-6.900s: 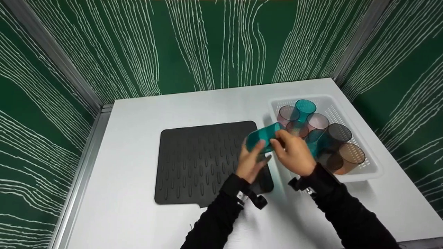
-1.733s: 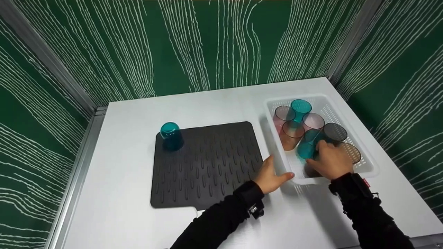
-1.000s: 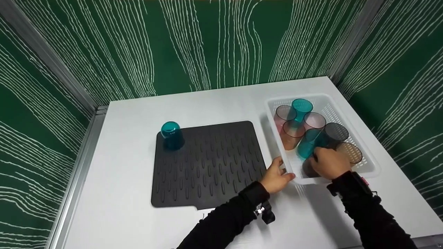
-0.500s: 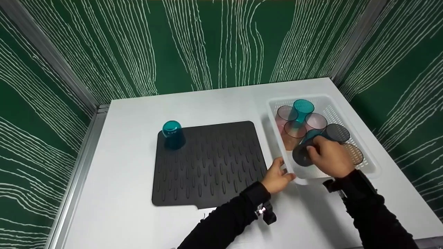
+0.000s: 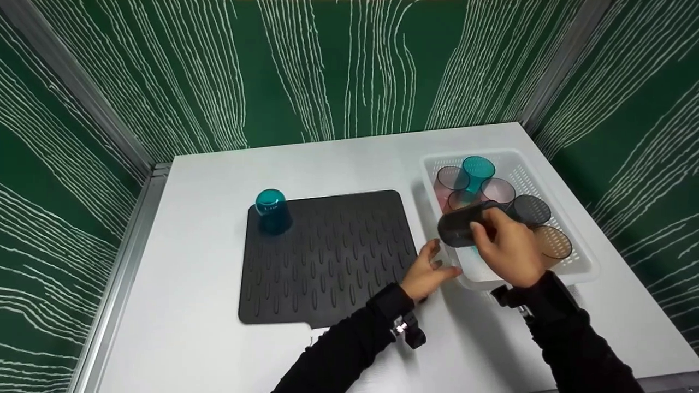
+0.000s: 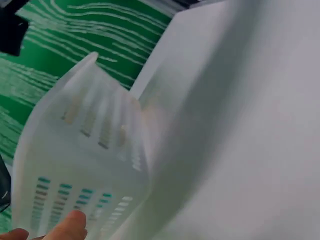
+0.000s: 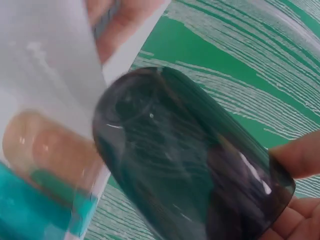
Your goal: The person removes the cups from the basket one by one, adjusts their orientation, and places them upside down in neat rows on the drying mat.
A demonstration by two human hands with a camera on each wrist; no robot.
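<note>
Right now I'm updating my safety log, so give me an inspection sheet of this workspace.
Surface: white table, dark ribbed mat lying on it.
Job's things: teal cup upside down at the mat's far-left corner; tinted cups mouth-up in the basket; dark cup tilted, lifted.
Clutter: nothing seen.
Grips: right grip holds the dark cup; left grip at the basket's near-left corner, contact unclear.
Cables: nothing clearly seen.
Surroundings: green walls with white lines, metal posts.

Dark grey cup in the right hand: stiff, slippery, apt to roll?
The dark grey cup is probably stiff: no visible dent where the right hand grips it. Likely slippery, given its glossy wall. Probably apt to roll if laid down, being round-sided.
</note>
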